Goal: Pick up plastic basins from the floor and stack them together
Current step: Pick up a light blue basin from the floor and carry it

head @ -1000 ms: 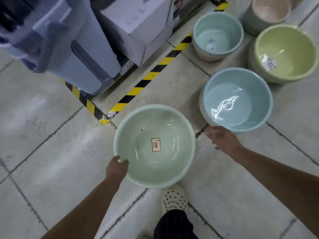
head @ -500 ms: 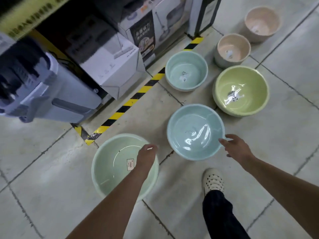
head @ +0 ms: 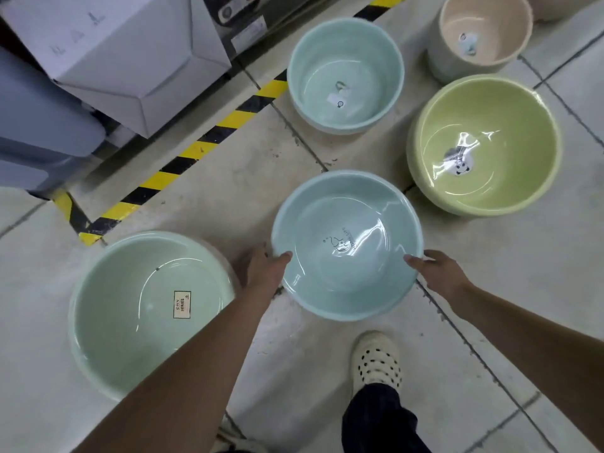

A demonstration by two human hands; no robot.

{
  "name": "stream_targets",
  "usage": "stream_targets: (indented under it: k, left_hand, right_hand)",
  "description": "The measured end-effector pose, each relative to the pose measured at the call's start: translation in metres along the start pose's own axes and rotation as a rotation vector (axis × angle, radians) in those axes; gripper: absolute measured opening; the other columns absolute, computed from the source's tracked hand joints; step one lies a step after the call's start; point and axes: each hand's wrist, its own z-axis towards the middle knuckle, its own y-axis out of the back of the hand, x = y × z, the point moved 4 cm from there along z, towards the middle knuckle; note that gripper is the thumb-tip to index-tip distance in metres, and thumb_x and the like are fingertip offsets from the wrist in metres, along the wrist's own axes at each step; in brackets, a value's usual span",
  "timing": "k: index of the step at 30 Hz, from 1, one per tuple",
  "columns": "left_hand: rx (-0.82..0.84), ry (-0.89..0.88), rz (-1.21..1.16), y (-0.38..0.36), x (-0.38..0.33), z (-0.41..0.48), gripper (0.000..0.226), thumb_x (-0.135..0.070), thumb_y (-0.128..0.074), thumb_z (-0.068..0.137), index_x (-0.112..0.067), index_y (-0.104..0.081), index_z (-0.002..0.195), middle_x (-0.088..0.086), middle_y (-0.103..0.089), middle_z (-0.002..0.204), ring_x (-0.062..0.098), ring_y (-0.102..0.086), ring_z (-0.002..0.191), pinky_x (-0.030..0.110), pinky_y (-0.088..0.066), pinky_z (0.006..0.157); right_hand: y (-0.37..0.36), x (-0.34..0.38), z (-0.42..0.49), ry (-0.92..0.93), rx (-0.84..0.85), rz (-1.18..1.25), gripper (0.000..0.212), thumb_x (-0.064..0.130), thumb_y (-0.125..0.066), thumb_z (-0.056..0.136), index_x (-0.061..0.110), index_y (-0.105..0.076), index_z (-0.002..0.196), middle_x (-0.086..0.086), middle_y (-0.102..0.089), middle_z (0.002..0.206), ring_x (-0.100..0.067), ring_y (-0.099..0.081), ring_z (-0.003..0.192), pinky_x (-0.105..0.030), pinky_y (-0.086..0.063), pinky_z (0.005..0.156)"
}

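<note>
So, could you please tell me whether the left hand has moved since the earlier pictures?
Yes. The left hand left the green basin and went right, across the floor gap, to the blue basin's left rim.

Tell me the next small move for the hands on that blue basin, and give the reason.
Probably lift the blue basin straight up. The left hand and right hand already hold its rim on opposite sides, thumbs inside, so the grip looks set. The green basin sits empty just to the left, a likely place to nest it.

Bright, even overhead light; white glare inside the blue basin point(head: 346, 246); wide-angle bending and slight blur toward edges.
</note>
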Motion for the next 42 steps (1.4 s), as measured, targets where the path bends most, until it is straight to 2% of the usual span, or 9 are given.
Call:
stream_targets:
  k: [6,11,19,23,26,29,33,39,42]
  left_hand:
    - [-0.006,0.010,-0.112,-0.022,0.035,0.038,0.048,-0.009,-0.063,0.080,-0.013,-0.054,0.127,0.011,-0.067,0.110,0.031,-0.066,0.096,0.040,-0.055,0.081]
    - [0.052,0.019,-0.194,-0.017,0.037,0.042,0.036,-0.005,-0.060,0.077,-0.016,-0.060,0.111,0.010,-0.069,0.099,0.034,-0.069,0.091,0.039,-0.056,0.070]
    - [0.065,-0.063,-0.393,0.051,0.019,-0.027,0.034,-0.019,-0.061,0.065,-0.039,-0.066,0.092,-0.002,-0.074,0.095,0.027,-0.071,0.092,0.051,-0.058,0.084]
    - [-0.076,-0.093,-0.455,0.122,0.011,-0.063,0.042,-0.020,-0.060,0.066,-0.025,-0.061,0.107,0.001,-0.071,0.098,0.025,-0.068,0.091,0.044,-0.057,0.083]
    - [-0.218,-0.105,-0.465,0.183,0.025,-0.086,0.033,-0.023,-0.064,0.078,-0.015,-0.056,0.109,0.002,-0.069,0.093,0.024,-0.067,0.087,0.041,-0.055,0.079]
    - [-0.360,-0.077,-0.440,0.240,0.054,-0.101,0.026,-0.031,-0.065,0.086,-0.012,-0.056,0.101,0.000,-0.067,0.088,0.021,-0.065,0.080,0.037,-0.051,0.074]
    - [-0.500,-0.003,-0.428,0.304,0.107,-0.107,0.017,-0.027,-0.062,0.090,-0.012,-0.057,0.097,0.003,-0.064,0.083,0.027,-0.061,0.080,0.034,-0.046,0.073]
    - [-0.526,0.146,-0.316,0.349,0.200,-0.070,0.023,-0.022,-0.064,0.085,-0.004,-0.064,0.099,0.018,-0.069,0.094,0.037,-0.065,0.088,0.048,-0.054,0.080]
    - [-0.502,0.174,-0.299,0.351,0.230,-0.049,0.021,-0.021,-0.062,0.085,-0.004,-0.065,0.097,0.015,-0.068,0.090,0.035,-0.063,0.086,0.042,-0.053,0.077]
  right_hand:
    - [-0.037,-0.018,0.053,-0.009,-0.036,0.224,0.040,0.010,-0.071,0.080,0.011,-0.061,0.118,-0.016,-0.068,0.110,-0.034,-0.067,0.093,-0.040,-0.057,0.070]
    - [-0.035,-0.009,0.042,0.052,-0.086,0.241,0.038,-0.003,-0.063,0.079,0.013,-0.064,0.113,-0.015,-0.068,0.101,-0.034,-0.064,0.090,-0.042,-0.054,0.079]
    - [-0.004,0.075,-0.050,0.232,-0.158,0.045,0.034,0.006,-0.068,0.078,0.012,-0.067,0.112,-0.011,-0.070,0.100,-0.029,-0.065,0.090,-0.034,-0.050,0.079]
    - [-0.027,0.139,-0.110,0.371,-0.122,-0.042,0.032,0.015,-0.067,0.084,0.014,-0.066,0.116,-0.008,-0.070,0.100,-0.026,-0.066,0.085,-0.034,-0.052,0.079]
    - [-0.061,0.177,-0.158,0.462,-0.082,-0.062,0.028,0.012,-0.066,0.085,0.012,-0.067,0.113,-0.010,-0.069,0.097,-0.020,-0.064,0.075,-0.028,-0.050,0.071]
    - [-0.110,0.195,-0.196,0.526,-0.042,-0.116,0.026,0.014,-0.066,0.083,0.016,-0.069,0.109,-0.008,-0.071,0.096,-0.028,-0.067,0.087,-0.038,-0.055,0.080]
    - [-0.187,0.197,-0.231,0.571,0.026,-0.187,0.023,0.021,-0.061,0.087,0.019,-0.068,0.109,-0.004,-0.068,0.090,-0.028,-0.066,0.089,-0.034,-0.053,0.080]
    - [-0.286,0.173,-0.239,0.588,0.095,-0.424,0.025,0.023,-0.059,0.085,0.016,-0.067,0.108,-0.010,-0.072,0.098,-0.032,-0.064,0.093,-0.036,-0.052,0.081]
    - [-0.315,0.156,-0.232,0.573,0.103,-0.469,0.024,0.031,-0.057,0.078,0.016,-0.067,0.093,-0.008,-0.069,0.084,-0.030,-0.062,0.082,-0.028,-0.044,0.063]
